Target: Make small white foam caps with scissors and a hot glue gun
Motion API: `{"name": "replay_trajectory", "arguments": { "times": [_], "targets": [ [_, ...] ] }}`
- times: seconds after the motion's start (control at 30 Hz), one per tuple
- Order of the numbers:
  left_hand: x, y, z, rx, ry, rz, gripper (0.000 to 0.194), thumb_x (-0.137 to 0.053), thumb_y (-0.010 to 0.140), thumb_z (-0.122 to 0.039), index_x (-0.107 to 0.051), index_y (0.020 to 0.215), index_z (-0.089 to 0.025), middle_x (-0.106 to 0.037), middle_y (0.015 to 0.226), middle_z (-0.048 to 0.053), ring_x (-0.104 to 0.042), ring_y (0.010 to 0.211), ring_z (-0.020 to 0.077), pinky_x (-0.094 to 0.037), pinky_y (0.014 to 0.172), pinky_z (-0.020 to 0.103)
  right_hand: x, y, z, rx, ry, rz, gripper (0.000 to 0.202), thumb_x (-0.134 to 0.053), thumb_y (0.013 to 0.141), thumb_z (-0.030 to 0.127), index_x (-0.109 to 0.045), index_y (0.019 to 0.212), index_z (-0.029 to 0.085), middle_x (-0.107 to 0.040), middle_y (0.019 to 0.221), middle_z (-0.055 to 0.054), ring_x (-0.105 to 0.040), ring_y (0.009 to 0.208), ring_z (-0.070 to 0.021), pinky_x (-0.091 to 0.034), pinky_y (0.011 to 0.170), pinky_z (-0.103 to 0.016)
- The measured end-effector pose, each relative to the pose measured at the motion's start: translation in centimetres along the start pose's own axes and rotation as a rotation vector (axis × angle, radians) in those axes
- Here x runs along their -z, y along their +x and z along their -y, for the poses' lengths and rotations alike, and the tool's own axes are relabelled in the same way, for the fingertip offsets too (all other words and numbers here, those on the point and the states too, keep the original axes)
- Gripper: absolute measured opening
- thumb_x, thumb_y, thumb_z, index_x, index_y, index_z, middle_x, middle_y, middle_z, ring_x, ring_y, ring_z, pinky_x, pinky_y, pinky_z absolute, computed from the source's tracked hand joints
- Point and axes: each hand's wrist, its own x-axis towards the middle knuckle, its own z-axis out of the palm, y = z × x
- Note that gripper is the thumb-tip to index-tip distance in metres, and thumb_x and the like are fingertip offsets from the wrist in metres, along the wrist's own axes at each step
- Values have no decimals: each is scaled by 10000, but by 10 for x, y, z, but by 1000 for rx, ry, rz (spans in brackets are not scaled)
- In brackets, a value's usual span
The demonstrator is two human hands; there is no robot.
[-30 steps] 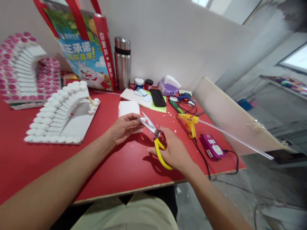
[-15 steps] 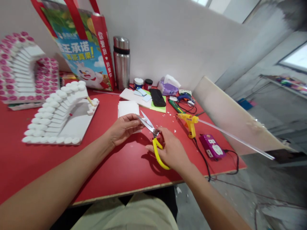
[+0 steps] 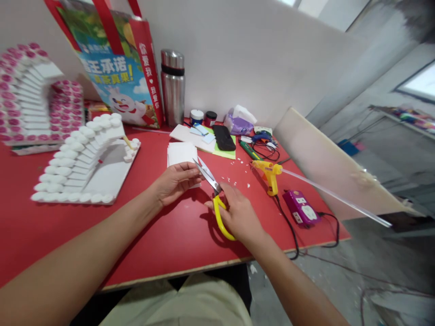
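Observation:
My right hand [image 3: 239, 210] is wrapped round the yellow handles of a pair of scissors [image 3: 220, 217]. The blades point up and left, parted only a little, beside the fingertips of my left hand [image 3: 179, 180]. Those fingers are pinched together at the blades; a tiny white bit seems to show there, but what they hold is too small to make out. Behind my left hand lies a stack of white paper sheets [image 3: 181, 153], its lower part partly covered by the hand. Small white scraps [image 3: 248, 185] are scattered on the red table [image 3: 163, 240] right of the blades.
A yellow glue gun [image 3: 268, 172] with a long clear stick and a purple power socket [image 3: 301, 208] stand at right. At left are a white staircase model [image 3: 70, 167] and a pink-and-white one [image 3: 13, 108]. Behind are a bag [image 3: 118, 77], a steel flask [image 3: 173, 90] and a black phone [image 3: 223, 138].
The scissor blades have closed partway, and my right hand has shifted slightly left with the handles drawn closer together. My left hand has hardly moved.

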Motion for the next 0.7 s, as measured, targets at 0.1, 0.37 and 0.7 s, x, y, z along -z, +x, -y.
{"name": "replay_trajectory", "arguments": {
  "times": [0.1,0.37,0.7],
  "targets": [
    [0,1,1,1,-11,-5,153,-849,711,-83,-715,784,-91,-740,818,73,-717,762,138,-591,744,225,-3,-1,0,2,6,10,485,-578,988,471,-530,1345,145,-692,1106,-159,-682,1011,-294,-523,883,-403],
    [2,2,2,18,-30,-12,93,-794,748,-37,-729,803,-74,-739,813,78,-719,745,131,-603,738,216,-5,-3,1,3,-18,7,524,-561,999,471,-519,1378,113,-707,1118,-179,-685,1068,-308,-529,914,-411],
    [-2,-1,2,30,-16,28,141,-840,695,-61,-737,790,-71,-741,782,81,-711,726,139,-596,744,235,8,-1,6,-18,-58,-11,470,-616,940,560,-583,1199,170,-708,1041,-130,-693,913,-284,-521,796,-372]
  ]
}}
